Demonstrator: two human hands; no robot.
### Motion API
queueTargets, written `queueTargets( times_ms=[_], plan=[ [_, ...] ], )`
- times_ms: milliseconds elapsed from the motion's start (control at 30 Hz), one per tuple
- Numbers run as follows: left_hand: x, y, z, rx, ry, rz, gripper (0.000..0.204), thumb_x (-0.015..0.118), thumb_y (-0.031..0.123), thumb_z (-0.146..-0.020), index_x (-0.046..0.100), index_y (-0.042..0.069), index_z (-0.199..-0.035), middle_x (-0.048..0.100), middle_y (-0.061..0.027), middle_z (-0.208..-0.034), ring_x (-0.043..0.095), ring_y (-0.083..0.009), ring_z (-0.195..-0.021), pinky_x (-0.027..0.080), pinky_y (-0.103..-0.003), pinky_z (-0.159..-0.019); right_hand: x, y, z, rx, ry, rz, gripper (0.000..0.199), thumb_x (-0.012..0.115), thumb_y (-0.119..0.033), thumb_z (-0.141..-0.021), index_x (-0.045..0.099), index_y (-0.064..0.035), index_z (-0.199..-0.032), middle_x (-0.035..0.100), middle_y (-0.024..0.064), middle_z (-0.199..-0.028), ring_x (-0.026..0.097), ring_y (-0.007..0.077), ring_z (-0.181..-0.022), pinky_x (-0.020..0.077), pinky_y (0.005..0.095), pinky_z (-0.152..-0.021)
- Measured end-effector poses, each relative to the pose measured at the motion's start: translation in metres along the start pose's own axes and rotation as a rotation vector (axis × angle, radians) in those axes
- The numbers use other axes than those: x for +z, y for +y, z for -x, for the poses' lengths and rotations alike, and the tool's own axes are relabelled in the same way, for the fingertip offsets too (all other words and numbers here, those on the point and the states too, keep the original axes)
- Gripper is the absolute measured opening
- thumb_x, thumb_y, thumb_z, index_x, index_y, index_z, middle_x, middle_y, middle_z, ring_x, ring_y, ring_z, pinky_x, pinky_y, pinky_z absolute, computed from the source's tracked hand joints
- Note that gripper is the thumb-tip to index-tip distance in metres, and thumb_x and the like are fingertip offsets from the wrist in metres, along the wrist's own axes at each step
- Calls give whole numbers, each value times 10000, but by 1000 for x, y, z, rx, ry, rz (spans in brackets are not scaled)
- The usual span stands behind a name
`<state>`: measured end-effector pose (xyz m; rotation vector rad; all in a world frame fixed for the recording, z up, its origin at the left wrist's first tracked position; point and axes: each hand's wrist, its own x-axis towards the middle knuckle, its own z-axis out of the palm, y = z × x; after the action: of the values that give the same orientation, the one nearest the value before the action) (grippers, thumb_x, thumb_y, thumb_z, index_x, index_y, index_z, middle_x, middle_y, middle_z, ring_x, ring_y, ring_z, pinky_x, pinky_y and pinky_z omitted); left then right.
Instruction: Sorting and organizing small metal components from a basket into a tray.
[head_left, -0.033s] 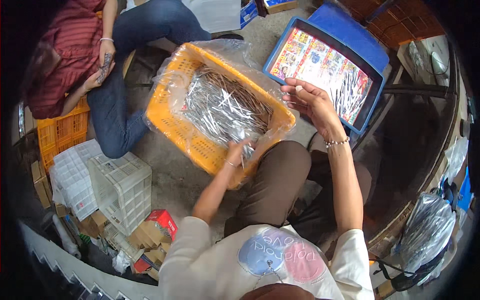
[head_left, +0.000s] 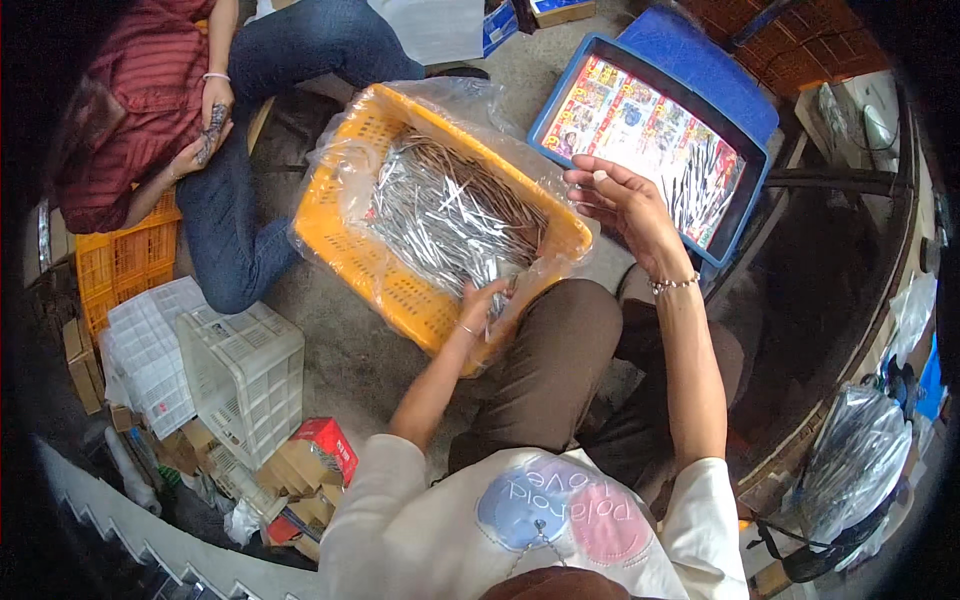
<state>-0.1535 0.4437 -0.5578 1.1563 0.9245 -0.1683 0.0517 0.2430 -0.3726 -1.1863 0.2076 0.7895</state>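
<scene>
While the left hand (head_left: 484, 303) digs into a heap of thin silver sticks (head_left: 450, 215), fingers curled around a few at the near rim, the right hand (head_left: 622, 203) hovers open, palm up, just beside the yellow crate (head_left: 340, 255). Clear plastic lines the crate holding the sticks. Beyond it, a blue tray (head_left: 700, 70) carries a colourful printed sheet and more sticks. Nothing has shifted since the earlier frame. Another person's hands (head_left: 205, 130) rest on their lap.

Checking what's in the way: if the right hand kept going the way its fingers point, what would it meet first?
Probably the yellow crate's plastic-lined far rim: the right hand points left, above the metal sticks; depth is unclear.
</scene>
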Motion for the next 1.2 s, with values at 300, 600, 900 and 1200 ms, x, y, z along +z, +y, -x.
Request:
queueTargets(
  times_ms=[300,600,900,1200],
  plan=[
    [-10,40,7,203,-33,88,95,602,31,-710,587,-34,-778,624,-81,-716,595,-170,-618,485,-297,-610,-10,7,24,17,17,138,279,502,-148,-900,547,-40,-1153,625,21,-1002,585,87,-833,470,240,-775],
    [0,126,73,301,-89,281,184,635,49,-755,574,-6,-920,605,-66,-738,598,-163,-630,517,-286,-589,13,28,80,-42,-84,203,306,537,-163,-884,546,-30,-1160,628,41,-1002,590,121,-881,470,246,-763],
    [42,163,223,312,-445,260,214,631,86,-750,549,-1,-928,572,-72,-675,566,-141,-566,476,-244,-526,69,31,150,-329,-210,45,499,555,-193,-890,369,-43,-1328,488,86,-1241,453,146,-1128,358,286,-963],
    [41,75,329,-66,-650,107,300,664,126,-678,534,0,-918,562,-80,-765,570,-182,-694,474,-306,-654,65,80,241,-124,-570,-73,391,466,-216,-926,479,33,-1226,563,123,-1167,515,174,-1098,394,289,-941]
  ],
)
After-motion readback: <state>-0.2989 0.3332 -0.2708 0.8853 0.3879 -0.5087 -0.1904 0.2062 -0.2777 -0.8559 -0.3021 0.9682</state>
